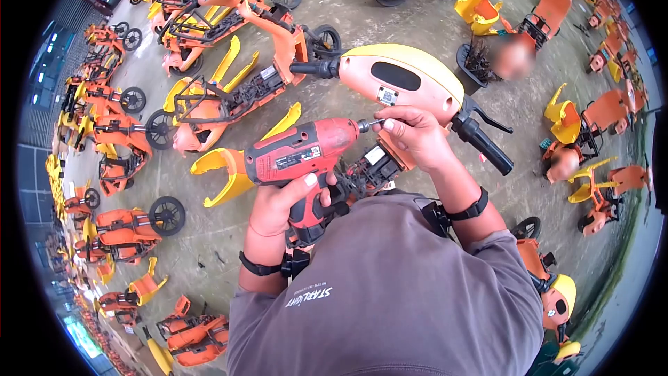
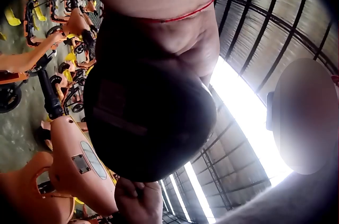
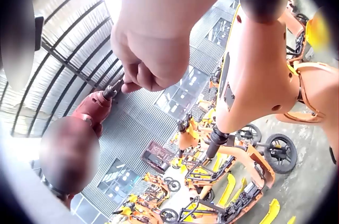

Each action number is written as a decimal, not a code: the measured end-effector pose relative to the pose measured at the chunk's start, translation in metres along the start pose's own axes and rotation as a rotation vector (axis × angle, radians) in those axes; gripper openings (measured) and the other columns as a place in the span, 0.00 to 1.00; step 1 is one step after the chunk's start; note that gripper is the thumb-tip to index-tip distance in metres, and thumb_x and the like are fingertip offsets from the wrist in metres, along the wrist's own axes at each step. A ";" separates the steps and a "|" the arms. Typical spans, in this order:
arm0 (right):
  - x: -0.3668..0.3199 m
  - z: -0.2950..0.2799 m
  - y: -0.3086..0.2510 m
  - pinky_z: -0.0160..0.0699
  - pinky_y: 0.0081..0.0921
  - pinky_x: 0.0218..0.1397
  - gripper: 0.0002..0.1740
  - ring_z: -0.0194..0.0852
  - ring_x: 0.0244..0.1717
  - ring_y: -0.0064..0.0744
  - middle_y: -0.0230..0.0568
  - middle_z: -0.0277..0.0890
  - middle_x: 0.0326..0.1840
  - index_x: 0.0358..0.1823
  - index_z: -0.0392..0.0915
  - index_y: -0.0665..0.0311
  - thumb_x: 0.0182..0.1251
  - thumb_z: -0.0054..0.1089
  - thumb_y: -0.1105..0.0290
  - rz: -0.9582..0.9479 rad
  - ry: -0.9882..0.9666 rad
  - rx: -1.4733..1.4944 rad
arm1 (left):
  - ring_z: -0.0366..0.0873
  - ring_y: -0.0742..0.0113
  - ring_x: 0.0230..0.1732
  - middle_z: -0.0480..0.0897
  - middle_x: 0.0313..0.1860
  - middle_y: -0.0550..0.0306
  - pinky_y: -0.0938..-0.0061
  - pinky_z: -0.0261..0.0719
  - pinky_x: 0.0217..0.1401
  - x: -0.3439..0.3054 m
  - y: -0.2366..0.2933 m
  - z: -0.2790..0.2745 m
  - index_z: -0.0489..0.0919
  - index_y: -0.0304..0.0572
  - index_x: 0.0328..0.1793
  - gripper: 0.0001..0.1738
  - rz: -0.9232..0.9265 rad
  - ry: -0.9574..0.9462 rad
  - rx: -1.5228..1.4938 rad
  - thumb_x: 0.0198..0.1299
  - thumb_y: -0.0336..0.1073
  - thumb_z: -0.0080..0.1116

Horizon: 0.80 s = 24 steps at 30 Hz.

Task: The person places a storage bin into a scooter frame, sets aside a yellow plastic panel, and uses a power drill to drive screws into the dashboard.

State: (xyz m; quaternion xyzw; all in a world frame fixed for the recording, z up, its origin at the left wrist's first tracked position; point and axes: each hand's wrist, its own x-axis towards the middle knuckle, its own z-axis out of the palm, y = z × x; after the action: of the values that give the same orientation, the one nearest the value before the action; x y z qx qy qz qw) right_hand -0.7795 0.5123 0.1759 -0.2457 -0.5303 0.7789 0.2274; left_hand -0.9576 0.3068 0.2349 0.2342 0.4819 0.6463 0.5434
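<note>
My left hand grips the handle of a red and black cordless impact driver, held level with its nose to the right. At the nose, my right hand pinches the slim metal driver bit between thumb and fingertips. The right wrist view shows the same pinch, with the right hand's fingers curled at the bit by the driver's chuck. Just beyond both hands stands a scooter's handlebar cover, orange with a yellow top and a dark oval display. In the left wrist view a dark round shape hides most of the left hand.
The scooter's black right grip and brake lever reach out beside my right forearm. Below the driver lies its exposed frame with a battery-like box. Rows of partly stripped orange scooters and loose yellow panels cover the concrete floor.
</note>
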 end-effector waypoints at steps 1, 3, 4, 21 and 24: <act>0.001 0.000 0.001 0.64 0.12 0.26 0.13 0.65 0.25 0.11 0.33 0.86 0.41 0.53 0.82 0.66 0.70 0.65 0.69 0.001 -0.004 -0.002 | 0.83 0.60 0.30 0.82 0.41 0.41 0.71 0.84 0.33 -0.002 0.001 0.000 0.72 0.28 0.63 0.27 0.003 0.003 -0.001 0.60 0.36 0.62; 0.002 0.001 0.002 0.62 0.11 0.25 0.13 0.63 0.24 0.12 0.33 0.86 0.40 0.53 0.82 0.66 0.70 0.65 0.69 -0.018 -0.030 0.092 | 0.83 0.62 0.33 0.84 0.42 0.46 0.71 0.83 0.36 -0.005 0.005 0.000 0.75 0.31 0.62 0.25 0.009 -0.004 -0.009 0.61 0.36 0.64; 0.003 0.002 0.002 0.62 0.11 0.25 0.13 0.63 0.24 0.12 0.33 0.86 0.40 0.53 0.82 0.66 0.70 0.65 0.69 -0.017 -0.034 0.091 | 0.83 0.62 0.33 0.84 0.42 0.46 0.71 0.83 0.36 -0.006 0.005 0.000 0.75 0.31 0.62 0.25 0.012 0.000 -0.010 0.61 0.36 0.64; 0.005 -0.010 0.014 0.78 0.21 0.52 0.11 0.80 0.47 0.22 0.36 0.85 0.46 0.50 0.84 0.69 0.68 0.65 0.77 -0.304 0.029 -0.260 | 0.83 0.61 0.29 0.83 0.40 0.43 0.72 0.83 0.32 0.007 -0.001 0.004 0.73 0.29 0.62 0.26 -0.017 0.029 0.112 0.61 0.37 0.61; 0.006 -0.015 0.018 0.79 0.22 0.53 0.11 0.81 0.49 0.24 0.39 0.85 0.47 0.50 0.84 0.70 0.67 0.65 0.77 -0.249 0.030 -0.150 | 0.83 0.61 0.28 0.83 0.40 0.43 0.71 0.83 0.32 0.010 -0.002 0.007 0.73 0.29 0.62 0.26 -0.025 0.022 0.079 0.61 0.37 0.61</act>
State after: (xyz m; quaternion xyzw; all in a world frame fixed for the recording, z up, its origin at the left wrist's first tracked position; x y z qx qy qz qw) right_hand -0.7761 0.5205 0.1532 -0.2061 -0.6100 0.6990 0.3112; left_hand -0.9542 0.3185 0.2338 0.2424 0.5159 0.6223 0.5365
